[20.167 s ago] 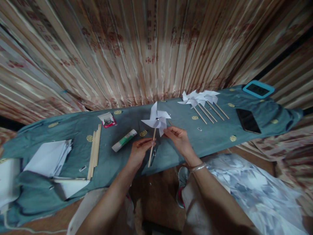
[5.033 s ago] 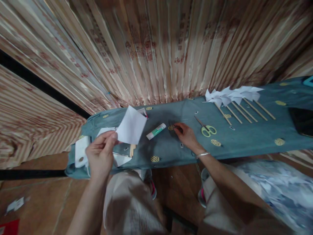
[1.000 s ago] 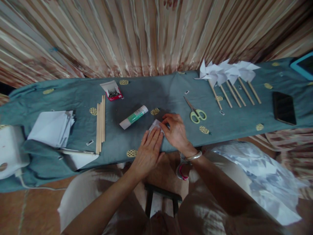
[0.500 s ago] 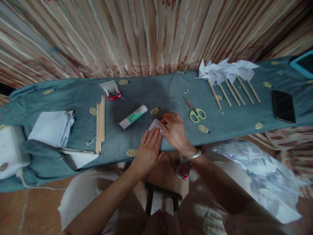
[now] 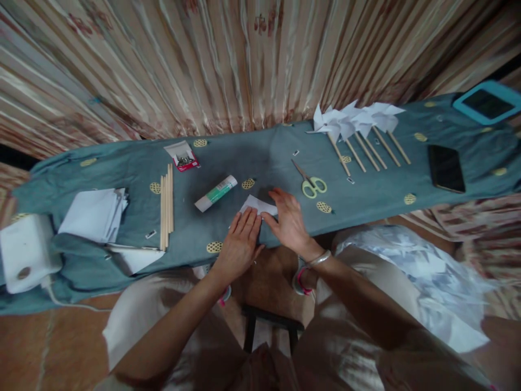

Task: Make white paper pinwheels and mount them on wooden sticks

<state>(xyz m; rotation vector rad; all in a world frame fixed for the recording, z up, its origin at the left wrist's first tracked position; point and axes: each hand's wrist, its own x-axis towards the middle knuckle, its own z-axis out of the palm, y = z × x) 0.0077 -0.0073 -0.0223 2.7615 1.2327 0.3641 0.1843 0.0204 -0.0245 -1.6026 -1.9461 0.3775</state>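
A small folded piece of white paper (image 5: 257, 204) lies on the cloth in front of me. My left hand (image 5: 239, 243) rests flat on its near left part, fingers stretched out and covering some of it. At its right end is my right hand (image 5: 291, 221), thumb and fingers apart, with the thumb by the near edge. Just beyond the paper lies a white and green glue stick (image 5: 215, 193). Green-handled scissors (image 5: 309, 182) are to the right of my right hand.
Left: wooden sticks (image 5: 166, 209), a red box of small metal pieces (image 5: 184, 158), stacked white paper (image 5: 90, 214) and a white device with a cable (image 5: 28, 252). Right: several paper pinwheels (image 5: 354, 120), a black phone (image 5: 446, 168), a blue-framed tablet (image 5: 488, 103) and a plastic bag (image 5: 415, 277).
My right thumb and fingers have spread apart, and more of the folded paper shows between my hands. My left hand stays flat on it. The view has shifted slightly to the right.
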